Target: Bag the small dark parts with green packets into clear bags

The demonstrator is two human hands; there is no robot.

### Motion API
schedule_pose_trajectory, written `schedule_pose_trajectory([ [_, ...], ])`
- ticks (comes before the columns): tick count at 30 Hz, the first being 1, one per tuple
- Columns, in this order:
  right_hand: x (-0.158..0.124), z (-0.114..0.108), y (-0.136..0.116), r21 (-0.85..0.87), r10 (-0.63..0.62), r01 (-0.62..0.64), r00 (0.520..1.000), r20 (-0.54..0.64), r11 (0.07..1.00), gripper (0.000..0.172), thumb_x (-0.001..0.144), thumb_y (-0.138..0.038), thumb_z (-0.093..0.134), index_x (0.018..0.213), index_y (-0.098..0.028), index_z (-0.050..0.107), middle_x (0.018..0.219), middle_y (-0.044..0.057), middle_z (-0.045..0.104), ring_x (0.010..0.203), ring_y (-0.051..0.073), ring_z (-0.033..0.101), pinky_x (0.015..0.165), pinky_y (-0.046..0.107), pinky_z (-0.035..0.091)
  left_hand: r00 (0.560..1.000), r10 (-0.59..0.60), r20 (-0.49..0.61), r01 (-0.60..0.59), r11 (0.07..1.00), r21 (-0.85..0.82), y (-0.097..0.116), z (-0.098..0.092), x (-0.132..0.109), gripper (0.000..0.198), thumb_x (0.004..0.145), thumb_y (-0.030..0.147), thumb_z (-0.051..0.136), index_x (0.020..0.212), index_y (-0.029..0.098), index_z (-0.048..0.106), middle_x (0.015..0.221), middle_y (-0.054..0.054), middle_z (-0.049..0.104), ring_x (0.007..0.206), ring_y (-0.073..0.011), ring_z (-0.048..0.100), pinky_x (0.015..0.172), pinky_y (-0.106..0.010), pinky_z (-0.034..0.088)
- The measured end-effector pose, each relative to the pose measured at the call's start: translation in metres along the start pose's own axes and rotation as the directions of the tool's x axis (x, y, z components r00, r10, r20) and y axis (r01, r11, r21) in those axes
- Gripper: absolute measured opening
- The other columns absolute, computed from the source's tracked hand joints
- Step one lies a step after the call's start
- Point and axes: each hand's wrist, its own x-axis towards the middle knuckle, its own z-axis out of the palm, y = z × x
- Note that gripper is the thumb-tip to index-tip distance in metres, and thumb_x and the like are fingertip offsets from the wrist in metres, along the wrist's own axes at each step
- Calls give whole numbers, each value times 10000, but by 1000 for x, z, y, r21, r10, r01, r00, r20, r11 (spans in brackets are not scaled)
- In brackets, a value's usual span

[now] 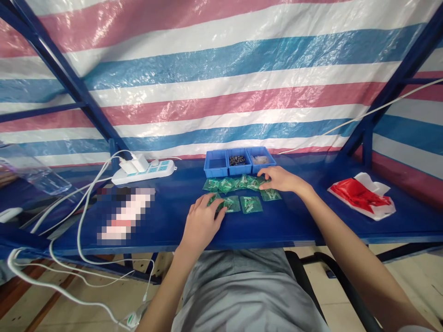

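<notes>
Several small green plastic bags, holding small pale and dark parts, lie in two rows on the blue table. One green bag [251,204] lies apart at the front, beside another green bag [232,204]. My left hand [203,217] rests over the left end of the front row, fingers bent and apart, partly covering a bag there. At the right end of the back row is my right hand [282,178], its thumb and forefinger apart. It touches or hovers just above the bags, close to the rightmost green bag [271,194]; contact cannot be made out.
Behind the bags stand three joined blue bins [215,172]; the middle one holds small dark parts, the right one whitish pieces. A white power strip [152,173] with plugs and cables is at left. A red-and-white packet [360,196] lies at right. Striped sheeting hangs behind.
</notes>
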Motion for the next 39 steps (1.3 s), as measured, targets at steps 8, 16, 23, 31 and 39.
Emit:
schedule_pose_trajectory([
  [8,0,-8,-1,3,-10,11,972,-235,1000,308,906,-388,670,1141,-193,707,946,56,727,786,197,681,757,304,508,999,18,-48,-14,997,82,0,-20,18,312,1009,364,505,1267,277,659,1313,-88,631,1214,-306,603,958,-449,530],
  [16,18,-14,-23,-340,-88,-18,953,-291,940,284,973,-213,542,1213,-236,693,1265,113,675,1079,284,677,886,365,523,979,204,20,-205,969,139,-10,-27,136,334,987,334,575,1294,247,675,1198,-107,672,1109,-291,643,930,-395,511],
  [23,41,0,-30,-382,44,-143,966,-256,913,243,942,-272,641,1158,-192,719,1143,160,721,1058,347,687,804,393,549,984,158,80,-145,978,-152,-36,21,179,279,934,399,667,1164,278,769,1023,-49,744,957,-228,684,797,-291,511],
  [31,43,14,-10,-227,6,-91,937,-350,970,191,945,-249,651,1097,-203,757,1162,113,744,1138,290,674,1006,379,497,971,235,-42,-239,948,-209,-45,35,171,249,985,387,588,1100,285,784,1033,-23,729,914,-183,676,778,-263,489],
  [39,49,14,1,-185,-42,-30,927,-373,982,208,956,-262,639,1115,-207,763,1208,84,742,1178,268,661,1058,365,472,985,165,-53,-172,973,-154,-37,39,167,243,927,402,680,1126,299,772,1054,-19,733,1030,-218,679,888,-281,503],
])
